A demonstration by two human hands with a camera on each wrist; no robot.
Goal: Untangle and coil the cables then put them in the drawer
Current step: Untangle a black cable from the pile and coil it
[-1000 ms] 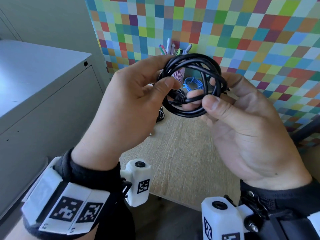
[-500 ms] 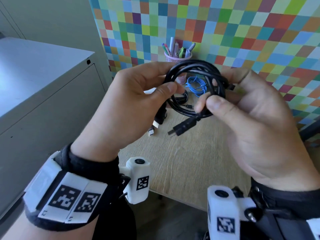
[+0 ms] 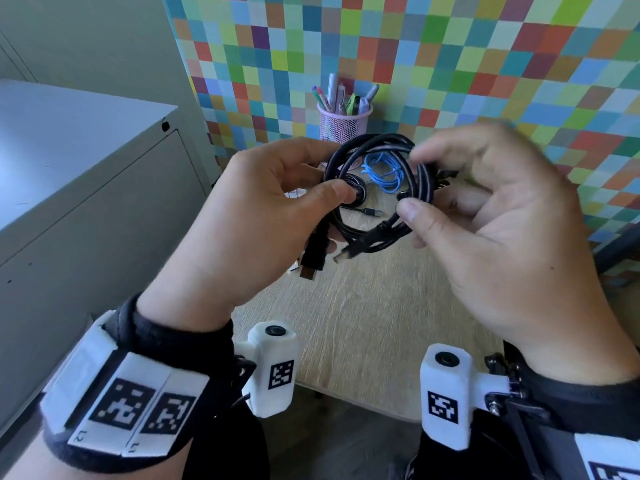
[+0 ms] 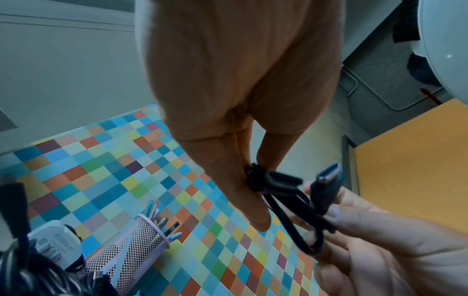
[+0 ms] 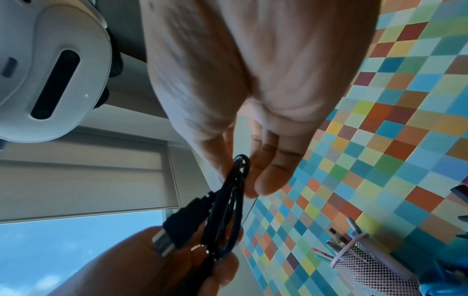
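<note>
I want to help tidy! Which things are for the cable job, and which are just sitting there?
For the job:
- black coiled cable, in both hands: left, right
- blue coiled cable
- grey metal cabinet

Just there:
- pink mesh pen cup
- wooden desk

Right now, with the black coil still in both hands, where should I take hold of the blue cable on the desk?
Judging by its pose, pinch the blue cable from above across its bunched loops, not by a stray end. It lies flat on the wooden desk just in front of the pink pen cup, so come in from the near side, once the black coil is set down.
</note>
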